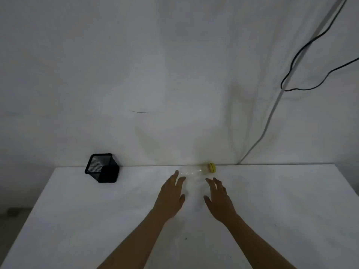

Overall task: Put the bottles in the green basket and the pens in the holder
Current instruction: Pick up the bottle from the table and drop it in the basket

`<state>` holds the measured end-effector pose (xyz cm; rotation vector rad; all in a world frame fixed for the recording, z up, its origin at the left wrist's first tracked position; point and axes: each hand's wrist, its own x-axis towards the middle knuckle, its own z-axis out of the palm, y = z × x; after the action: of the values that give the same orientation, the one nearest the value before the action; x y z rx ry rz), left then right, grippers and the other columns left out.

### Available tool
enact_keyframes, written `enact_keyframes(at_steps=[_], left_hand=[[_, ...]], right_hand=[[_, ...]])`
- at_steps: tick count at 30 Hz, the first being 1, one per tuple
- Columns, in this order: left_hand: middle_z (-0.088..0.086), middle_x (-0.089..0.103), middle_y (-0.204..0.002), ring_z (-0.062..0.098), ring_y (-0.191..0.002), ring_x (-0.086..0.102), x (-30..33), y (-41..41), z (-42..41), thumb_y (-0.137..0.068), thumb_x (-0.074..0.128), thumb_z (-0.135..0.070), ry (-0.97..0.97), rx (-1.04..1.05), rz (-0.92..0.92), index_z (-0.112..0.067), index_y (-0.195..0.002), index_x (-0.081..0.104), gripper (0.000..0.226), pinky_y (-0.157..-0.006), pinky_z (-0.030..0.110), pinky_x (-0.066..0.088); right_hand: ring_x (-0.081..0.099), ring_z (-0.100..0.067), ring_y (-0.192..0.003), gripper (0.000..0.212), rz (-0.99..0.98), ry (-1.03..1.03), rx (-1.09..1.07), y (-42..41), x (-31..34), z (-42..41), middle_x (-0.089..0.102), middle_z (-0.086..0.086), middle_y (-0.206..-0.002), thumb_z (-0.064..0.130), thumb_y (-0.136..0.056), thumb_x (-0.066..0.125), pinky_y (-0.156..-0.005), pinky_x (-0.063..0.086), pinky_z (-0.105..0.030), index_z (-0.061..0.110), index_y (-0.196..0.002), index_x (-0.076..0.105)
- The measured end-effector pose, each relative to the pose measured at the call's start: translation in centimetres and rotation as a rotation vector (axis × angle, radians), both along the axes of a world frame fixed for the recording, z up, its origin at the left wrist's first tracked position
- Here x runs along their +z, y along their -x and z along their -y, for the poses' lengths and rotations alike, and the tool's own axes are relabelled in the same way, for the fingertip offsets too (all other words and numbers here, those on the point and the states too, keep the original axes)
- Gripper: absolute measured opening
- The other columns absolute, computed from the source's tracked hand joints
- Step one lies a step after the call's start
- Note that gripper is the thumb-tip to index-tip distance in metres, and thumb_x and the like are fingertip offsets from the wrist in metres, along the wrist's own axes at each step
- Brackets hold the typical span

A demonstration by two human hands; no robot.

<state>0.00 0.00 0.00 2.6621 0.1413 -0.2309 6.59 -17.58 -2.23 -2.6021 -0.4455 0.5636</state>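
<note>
A clear plastic bottle (pixel 196 170) with a yellow cap lies on its side at the far edge of the white table (pixel 77 220), cap pointing right. My left hand (pixel 171 195) is stretched out just in front of the bottle's base, fingers apart, fingertips close to it. My right hand (pixel 219 199) hovers just short of the bottle's neck, fingers spread and holding nothing. A black mesh pen holder (pixel 103 168) stands at the far left of the table, tilted, its mouth facing up and back. No pens and no green basket are in view.
A white wall rises directly behind the table's far edge. A black cable (pixel 303 55) and a grey conduit (pixel 272 117) run down the wall at the right. The table's left edge drops off to the floor.
</note>
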Motion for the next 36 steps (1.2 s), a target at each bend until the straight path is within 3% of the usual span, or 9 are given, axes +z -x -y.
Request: enact_keyframes(at_steps=[5,9,12,16,20,25,28,32,36], left_hand=[[0.004,-0.001,-0.162,0.024,-0.150,0.004,-1.3,-4.8,-0.2,-0.096,0.043,-0.024,-0.079,0.008,0.055,-0.018,-0.150,0.013,0.062,-0.122,0.037,0.016],[0.005,0.012,-0.160,0.027,-0.145,0.019,-2.4,-6.1,0.6,-0.093,0.048,-0.024,-0.151,-0.010,0.000,-0.017,-0.149,0.015,0.065,-0.111,0.036,0.034],[0.006,0.040,-0.135,0.024,-0.119,0.043,-2.9,-5.8,1.5,-0.085,0.057,-0.028,-0.188,0.008,0.026,-0.017,-0.136,0.032,0.058,-0.094,0.030,0.042],[0.006,0.039,-0.121,0.021,-0.097,0.052,-3.8,-4.2,2.6,-0.076,0.066,-0.023,-0.003,0.094,-0.020,-0.016,-0.127,0.036,0.060,-0.075,0.028,0.053],[0.006,0.037,-0.122,0.022,-0.099,0.053,-3.9,-2.1,2.6,-0.071,0.070,-0.022,0.076,0.130,-0.068,-0.019,-0.134,0.033,0.073,-0.078,0.031,0.056],[0.007,0.038,-0.123,0.024,-0.101,0.051,-3.4,3.0,2.3,-0.074,0.061,-0.015,-0.050,0.040,-0.079,-0.021,-0.132,0.036,0.064,-0.078,0.033,0.051],[0.007,0.040,-0.126,0.025,-0.104,0.049,-3.6,6.9,2.1,-0.074,0.057,-0.010,-0.052,0.003,-0.064,-0.021,-0.134,0.037,0.064,-0.080,0.033,0.047],[0.006,0.042,-0.131,0.025,-0.112,0.046,-3.8,11.8,1.3,-0.077,0.052,-0.005,-0.037,0.006,-0.081,-0.021,-0.137,0.035,0.065,-0.084,0.032,0.042],[0.005,0.046,-0.132,0.025,-0.116,0.045,-4.0,17.1,0.4,-0.079,0.051,-0.003,0.018,0.001,-0.103,-0.021,-0.138,0.035,0.063,-0.088,0.033,0.043]], right_hand=[[0.014,-0.031,-0.147,0.074,0.153,-0.037,-0.063,-3.8,-0.8,-0.5,0.010,-0.010,-0.160,0.021,-0.092,0.055,-0.109,0.040,-0.049,0.021,-0.152,0.011],[0.010,-0.030,-0.148,0.077,0.161,-0.017,-0.034,-5.4,-1.7,-0.3,0.006,-0.006,-0.161,0.021,-0.091,0.056,-0.110,0.039,-0.049,0.024,-0.152,0.010],[0.016,-0.028,-0.147,0.078,0.096,0.017,0.023,-5.1,-2.3,-0.1,0.014,-0.005,-0.160,0.025,-0.091,0.055,-0.111,0.038,-0.045,0.025,-0.152,0.007],[0.037,-0.026,-0.134,0.076,0.040,-0.006,0.003,-2.6,-2.8,-0.2,0.030,-0.007,-0.150,0.024,-0.089,0.056,-0.103,0.045,-0.040,0.020,-0.151,0.012],[0.044,-0.026,-0.126,0.072,-0.010,-0.091,-0.048,-0.1,-2.7,-0.6,0.037,-0.007,-0.143,0.022,-0.088,0.056,-0.095,0.049,-0.039,0.017,-0.149,0.018],[0.043,-0.032,-0.127,0.049,0.084,-0.119,-0.106,2.6,-1.8,-1.4,0.033,-0.011,-0.146,0.015,-0.085,0.060,-0.090,0.050,-0.041,0.012,-0.130,0.039],[0.037,-0.032,-0.133,0.047,0.091,-0.092,-0.020,4.9,-1.8,-1.5,0.025,-0.009,-0.153,0.014,-0.080,0.063,-0.092,0.049,-0.041,0.013,-0.122,0.043],[0.043,-0.026,-0.127,0.064,0.033,-0.036,0.218,9.6,-2.6,-1.9,0.035,-0.001,-0.145,0.011,-0.080,0.056,-0.090,0.048,-0.036,0.024,-0.139,0.035],[0.031,-0.026,-0.138,0.054,0.053,0.125,0.271,15.1,-3.3,-2.6,0.029,-0.004,-0.151,0.009,-0.082,0.053,-0.103,0.041,-0.038,0.020,-0.133,0.040]])
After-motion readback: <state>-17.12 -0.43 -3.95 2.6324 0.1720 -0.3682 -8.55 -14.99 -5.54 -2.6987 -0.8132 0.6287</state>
